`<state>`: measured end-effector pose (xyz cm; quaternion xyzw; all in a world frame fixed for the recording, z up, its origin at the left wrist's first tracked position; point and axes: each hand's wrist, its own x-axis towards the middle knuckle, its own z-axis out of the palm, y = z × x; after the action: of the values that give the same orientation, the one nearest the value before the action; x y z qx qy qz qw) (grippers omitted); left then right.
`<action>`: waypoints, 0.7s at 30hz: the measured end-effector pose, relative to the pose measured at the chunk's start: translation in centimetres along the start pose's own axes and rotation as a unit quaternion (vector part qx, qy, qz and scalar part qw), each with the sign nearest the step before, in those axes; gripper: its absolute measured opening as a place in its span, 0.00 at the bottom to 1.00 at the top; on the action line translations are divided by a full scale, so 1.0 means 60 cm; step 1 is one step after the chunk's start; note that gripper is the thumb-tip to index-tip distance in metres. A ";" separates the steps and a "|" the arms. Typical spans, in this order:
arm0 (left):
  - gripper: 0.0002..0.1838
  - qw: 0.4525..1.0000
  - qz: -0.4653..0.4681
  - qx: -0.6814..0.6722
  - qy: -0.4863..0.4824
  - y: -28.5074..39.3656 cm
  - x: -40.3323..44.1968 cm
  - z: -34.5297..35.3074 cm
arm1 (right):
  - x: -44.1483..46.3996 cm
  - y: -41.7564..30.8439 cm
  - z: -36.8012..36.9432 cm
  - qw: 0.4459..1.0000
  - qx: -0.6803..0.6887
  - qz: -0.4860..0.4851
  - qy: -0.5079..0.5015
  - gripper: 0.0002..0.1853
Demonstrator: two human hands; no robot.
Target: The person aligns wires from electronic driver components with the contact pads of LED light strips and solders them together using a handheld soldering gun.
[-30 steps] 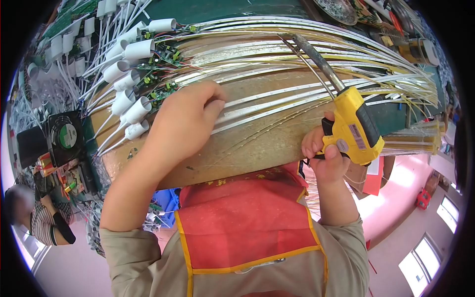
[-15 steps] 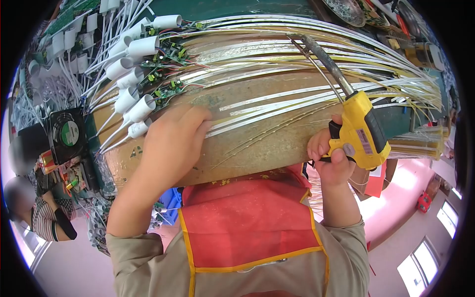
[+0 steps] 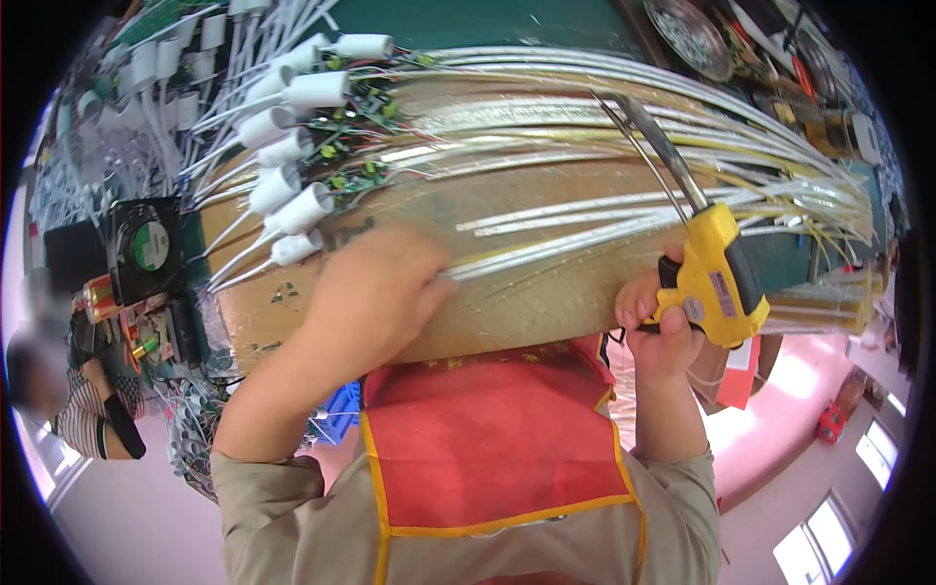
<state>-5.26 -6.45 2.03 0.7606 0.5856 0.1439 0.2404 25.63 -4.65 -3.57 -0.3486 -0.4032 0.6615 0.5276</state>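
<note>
My left hand (image 3: 382, 292) is low over the brown board with its fingers curled together. Its fingertips close on the near ends of white LED strips (image 3: 546, 251); blur and the hand itself hide the exact grip. In my right hand (image 3: 655, 312) is a yellow and black soldering gun (image 3: 720, 278), gripped by its handle. The gun's metal tip and thin feed tube point up and left, above the strips. Left of my left hand lie white lamp sockets (image 3: 297, 209) with cables, wired to small green circuit boards (image 3: 359, 182).
The brown board (image 3: 507, 312) lies on a green table (image 3: 468, 21). A black fan (image 3: 146, 251) stands at the left, near a person in a striped top (image 3: 83, 419). More sockets and cables are piled at upper left. A metal dish (image 3: 689, 39) sits at upper right.
The view has shifted, so most things appear farther right. My left hand has moved a little right and nearer my body, along with the strip ends. The soldering gun stays in my right hand.
</note>
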 end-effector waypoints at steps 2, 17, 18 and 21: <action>0.10 1.000 0.014 -0.016 -0.022 0.000 0.001 -0.011 | 0.000 0.004 -0.003 1.000 0.003 -0.013 -0.004 0.39; 0.17 0.951 -0.024 0.226 0.209 -0.225 0.303 -0.201 | 0.003 0.001 0.004 1.000 -0.005 -0.012 -0.004 0.37; 0.17 0.945 -0.012 0.259 0.201 -0.234 0.333 -0.195 | 0.004 0.001 0.006 1.000 -0.005 -0.012 -0.003 0.37; 0.17 0.943 -0.024 0.285 0.168 -0.214 0.392 -0.182 | 0.000 0.000 0.004 1.000 -0.010 0.008 0.011 0.38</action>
<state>-14.85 20.86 2.94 0.7480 0.6518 0.0912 -0.0851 25.39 -4.68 -3.45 -0.3645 -0.4015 0.6576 0.5229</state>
